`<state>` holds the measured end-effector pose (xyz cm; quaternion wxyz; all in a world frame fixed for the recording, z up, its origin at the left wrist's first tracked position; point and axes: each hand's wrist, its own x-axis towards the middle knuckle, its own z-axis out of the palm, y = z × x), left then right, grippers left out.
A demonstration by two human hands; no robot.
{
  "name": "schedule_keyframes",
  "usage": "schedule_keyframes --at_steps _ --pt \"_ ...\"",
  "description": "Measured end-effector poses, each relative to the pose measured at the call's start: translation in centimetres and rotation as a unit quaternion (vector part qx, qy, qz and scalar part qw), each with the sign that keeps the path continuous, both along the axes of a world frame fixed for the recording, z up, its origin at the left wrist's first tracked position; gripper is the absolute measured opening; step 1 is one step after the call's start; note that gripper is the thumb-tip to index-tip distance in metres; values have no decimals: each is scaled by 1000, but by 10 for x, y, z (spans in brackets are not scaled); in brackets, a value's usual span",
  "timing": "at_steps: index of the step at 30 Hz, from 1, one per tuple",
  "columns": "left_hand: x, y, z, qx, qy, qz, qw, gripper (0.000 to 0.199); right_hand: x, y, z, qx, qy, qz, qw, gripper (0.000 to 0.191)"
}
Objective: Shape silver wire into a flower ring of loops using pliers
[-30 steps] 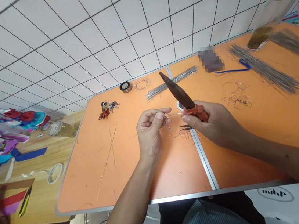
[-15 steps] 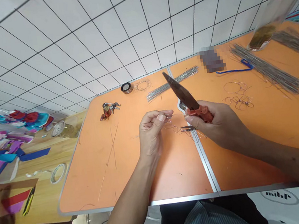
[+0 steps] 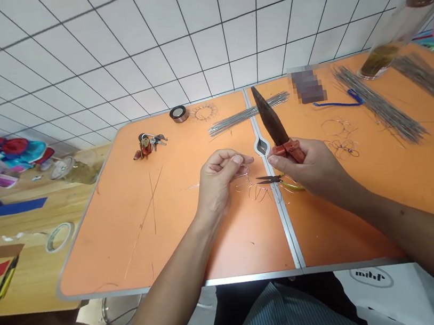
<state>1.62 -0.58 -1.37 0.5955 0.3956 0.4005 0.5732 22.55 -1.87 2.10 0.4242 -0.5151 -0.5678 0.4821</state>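
Just right of the left hand [image 3: 223, 180], looped wire [image 3: 249, 182] runs out of its pinch grip. Right hand [image 3: 308, 163] grips red-handled pliers [image 3: 270, 117], nose up and away, clear of the wire.

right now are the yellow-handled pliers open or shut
Slightly open: the yellow-handled pliers show a gap between their two pointed tips.

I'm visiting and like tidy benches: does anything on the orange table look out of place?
Nothing looks spilled. The bunch of keys seems out of place on a table with wire bundles. Two loose wires look stray, lying crossed to the left of the left hand.
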Motion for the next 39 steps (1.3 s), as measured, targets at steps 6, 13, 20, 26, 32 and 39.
schedule_keyframes --at_steps 6,13,20,26,32,39 --pt "0 2 -4 0 -5 2 1000 27 6 7 -8 -29 -8 -14 999 25" --pt "1 0 -2 2 26 8 1000 17 8 9 -19 -33 -13 -6 999 30" --pt "-2 5 -3 -31 11 3 999 21 6 9 -18 -80 31 -11 996 36" --pt "-3 6 -4 -38 10 -11 999 29 4 10 -18 -65 51 -7 997 42" --pt "-3 7 -2 -39 4 -24 999 36 7 14 -27 -64 51 4 997 38" --pt "-3 8 3 -73 -33 -26 996 28 3 12 -23 -50 22 0 999 44"
